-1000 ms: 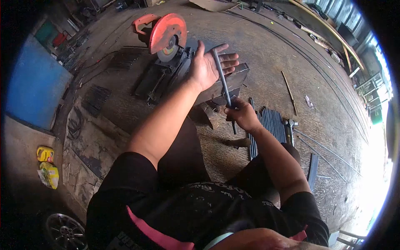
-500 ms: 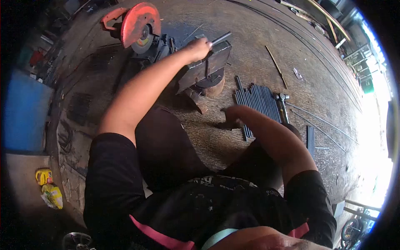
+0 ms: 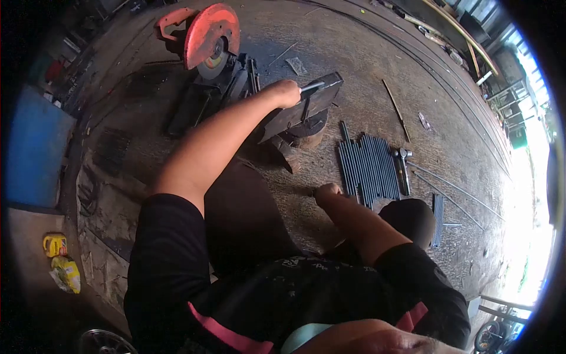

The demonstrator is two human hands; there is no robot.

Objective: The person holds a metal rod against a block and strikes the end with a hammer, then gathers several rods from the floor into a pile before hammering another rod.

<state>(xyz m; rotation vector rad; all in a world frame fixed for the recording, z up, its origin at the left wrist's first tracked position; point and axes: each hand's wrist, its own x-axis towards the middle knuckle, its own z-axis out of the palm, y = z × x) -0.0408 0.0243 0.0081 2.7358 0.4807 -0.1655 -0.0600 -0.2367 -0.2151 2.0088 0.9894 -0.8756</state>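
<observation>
My left hand (image 3: 285, 94) is closed round one end of a short grey steel rod (image 3: 313, 87). The rod lies along the upper edge of a tilted dark steel plate (image 3: 312, 107), which rests on a wooden block (image 3: 309, 140). Lower down, close to my right knee, my right hand (image 3: 328, 192) is curled closed. What it holds, if anything, is hidden. Several cut steel rods (image 3: 369, 168) lie side by side on the ground just beyond it. A hammer (image 3: 403, 170) lies to the right of these rods.
A red-guarded cut-off saw (image 3: 213, 36) stands at the upper left. Another small bundle of rods (image 3: 437, 219) lies by my right knee, near long thin bars (image 3: 461, 187). A blue panel (image 3: 36, 150) and a yellow container (image 3: 55, 245) are at far left.
The rod in my left hand has come down from a raised slant to the plate's edge. My right hand has moved lower and its fingers are now curled. The whole view has shifted slightly.
</observation>
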